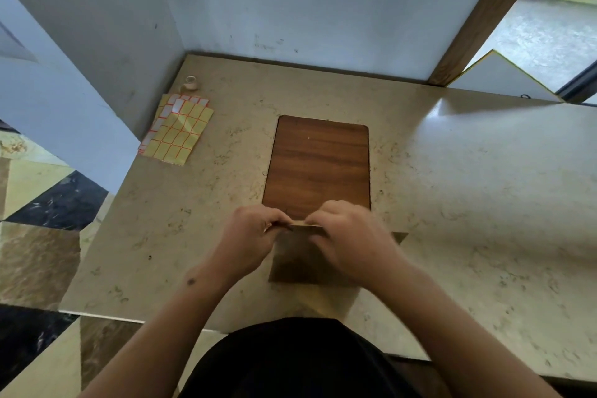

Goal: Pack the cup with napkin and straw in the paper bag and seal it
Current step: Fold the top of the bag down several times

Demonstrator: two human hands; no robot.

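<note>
the brown paper bag (300,263) stands at the near edge of the marble counter (484,203), just in front of the wooden board (318,165). the left hand (250,236) and right hand (350,237) both pinch its folded top edge, with the bag's body hanging below them. thin paper looks light and creases or tears easily, so the doubled top fold is probably the safest hold. cup, napkin and straw aren't visible. sticker sheets (179,131) lie well to the left.

Head view, looking steeply down, close
</note>
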